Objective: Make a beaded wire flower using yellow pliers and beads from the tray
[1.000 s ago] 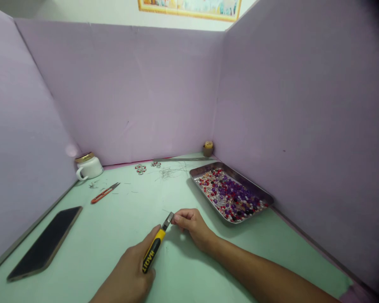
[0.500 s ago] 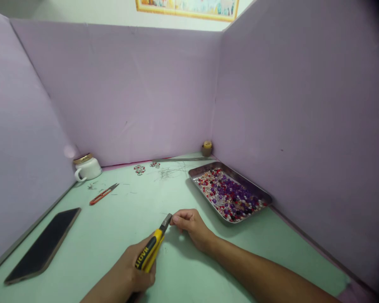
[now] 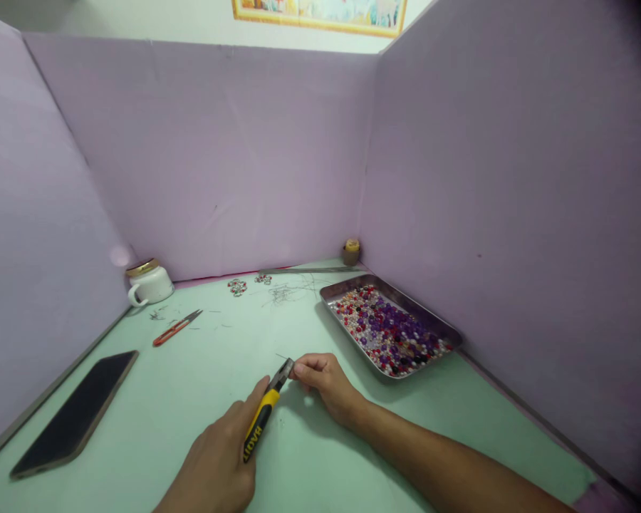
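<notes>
My left hand (image 3: 225,445) is wrapped round yellow and black pliers (image 3: 261,422). Their metal jaws meet the fingertips of my right hand (image 3: 321,379), which is closed in a pinch. A short thin wire (image 3: 280,355) pokes out on the left of the jaws and appears to run to the right fingertips. What else those fingertips hold is too small to make out. To the right of my right hand lies a metal tray (image 3: 347,329) of purple, red, white and black beads (image 3: 400,328).
Red-handled thread snips (image 3: 176,329) and a dark phone (image 3: 75,413) lie at left. Behind are a white mug (image 3: 152,286) with a gold lid, beaded pieces (image 3: 237,287), loose wires (image 3: 285,291), long rods (image 3: 315,270) and a small pot (image 3: 351,251). Lilac panels (image 3: 214,157) enclose the table.
My left hand has turned the pliers, so their handle shows from another side. The thin wire beside the jaws now stands out more clearly. My right hand has barely moved.
</notes>
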The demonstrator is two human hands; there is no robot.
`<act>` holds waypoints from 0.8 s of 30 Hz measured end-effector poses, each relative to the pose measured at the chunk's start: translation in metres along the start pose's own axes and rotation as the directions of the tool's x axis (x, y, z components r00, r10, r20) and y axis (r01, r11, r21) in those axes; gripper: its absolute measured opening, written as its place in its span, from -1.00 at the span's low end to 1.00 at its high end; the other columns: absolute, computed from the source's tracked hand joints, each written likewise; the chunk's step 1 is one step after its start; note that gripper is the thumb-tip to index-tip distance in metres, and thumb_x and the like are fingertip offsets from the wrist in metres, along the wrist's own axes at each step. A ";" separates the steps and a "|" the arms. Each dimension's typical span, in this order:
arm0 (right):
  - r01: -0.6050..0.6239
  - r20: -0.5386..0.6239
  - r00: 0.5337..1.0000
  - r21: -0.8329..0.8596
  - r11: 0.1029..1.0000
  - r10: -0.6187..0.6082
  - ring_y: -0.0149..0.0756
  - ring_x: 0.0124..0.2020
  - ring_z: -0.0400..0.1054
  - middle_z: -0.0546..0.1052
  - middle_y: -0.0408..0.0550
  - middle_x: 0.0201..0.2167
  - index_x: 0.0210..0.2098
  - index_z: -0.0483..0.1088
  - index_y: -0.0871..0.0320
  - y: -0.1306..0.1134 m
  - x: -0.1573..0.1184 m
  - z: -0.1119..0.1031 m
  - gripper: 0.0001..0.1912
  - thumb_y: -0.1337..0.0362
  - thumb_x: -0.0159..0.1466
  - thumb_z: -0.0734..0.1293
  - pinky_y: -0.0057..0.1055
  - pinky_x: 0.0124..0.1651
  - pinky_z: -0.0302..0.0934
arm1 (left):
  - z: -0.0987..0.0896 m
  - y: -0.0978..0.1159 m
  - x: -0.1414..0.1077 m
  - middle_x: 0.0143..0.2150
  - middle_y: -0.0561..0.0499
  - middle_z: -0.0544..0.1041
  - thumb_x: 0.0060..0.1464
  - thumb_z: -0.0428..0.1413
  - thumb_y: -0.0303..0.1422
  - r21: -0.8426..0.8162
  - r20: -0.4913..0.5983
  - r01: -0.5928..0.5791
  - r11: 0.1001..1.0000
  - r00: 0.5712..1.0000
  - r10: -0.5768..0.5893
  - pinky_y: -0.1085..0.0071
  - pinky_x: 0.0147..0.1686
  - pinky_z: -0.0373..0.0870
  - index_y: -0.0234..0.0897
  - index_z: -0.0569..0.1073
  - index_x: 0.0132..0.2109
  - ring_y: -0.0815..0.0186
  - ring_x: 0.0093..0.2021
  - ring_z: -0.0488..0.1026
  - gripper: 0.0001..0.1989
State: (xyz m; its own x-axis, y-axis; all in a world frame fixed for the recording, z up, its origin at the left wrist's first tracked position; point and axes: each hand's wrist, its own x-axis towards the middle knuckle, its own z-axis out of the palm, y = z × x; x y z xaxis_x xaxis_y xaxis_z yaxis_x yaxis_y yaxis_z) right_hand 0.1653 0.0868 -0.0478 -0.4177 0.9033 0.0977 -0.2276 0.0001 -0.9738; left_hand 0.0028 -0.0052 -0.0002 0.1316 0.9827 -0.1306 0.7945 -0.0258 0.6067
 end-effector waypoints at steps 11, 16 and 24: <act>-0.005 -0.001 1.000 -0.032 0.999 0.005 -0.49 -0.64 -0.01 0.21 -0.22 -0.76 -0.56 0.43 0.28 -0.002 0.000 -0.002 -0.71 0.13 0.00 0.31 -0.49 -0.53 -0.16 | -0.013 0.009 -0.002 -0.53 0.13 0.33 -0.27 -0.01 -0.52 -0.631 0.359 0.259 0.731 0.933 -0.021 0.55 -0.70 0.14 -0.26 0.30 -0.31 0.48 -0.67 0.18 -0.74; -0.007 -0.002 1.000 -0.014 1.000 0.007 -0.49 -0.65 -0.01 0.21 -0.22 -0.75 -0.56 0.43 0.28 -0.001 0.000 -0.002 -0.72 0.13 0.00 0.32 -0.49 -0.54 -0.16 | -0.014 0.015 -0.001 -0.59 0.17 0.23 -0.27 -0.03 -0.54 -0.551 0.339 0.221 0.805 0.940 -0.025 0.56 -0.72 0.09 -0.27 0.30 -0.37 0.49 -0.69 0.12 -0.80; -0.011 -0.016 1.000 -0.033 0.999 0.010 -0.49 -0.64 -0.02 0.23 -0.20 -0.73 -0.57 0.43 0.26 0.004 0.002 -0.002 -0.74 0.14 0.00 0.31 -0.49 -0.54 -0.14 | 0.001 0.001 0.001 -0.11 -0.07 0.42 -0.13 -0.08 -0.53 0.005 -0.010 0.021 1.000 1.000 -0.021 0.36 -0.12 0.21 -0.12 0.05 0.21 0.12 -0.05 0.32 -0.31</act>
State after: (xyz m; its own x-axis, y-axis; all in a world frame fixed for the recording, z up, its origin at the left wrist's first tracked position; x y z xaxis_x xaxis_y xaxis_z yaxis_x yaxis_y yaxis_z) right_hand 0.1655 0.0896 -0.0518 -0.4055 0.9102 0.0843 -0.1942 0.0044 -0.9810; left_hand 0.0039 -0.0046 -0.0005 0.1095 0.9847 -0.1355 0.7998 -0.0063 0.6002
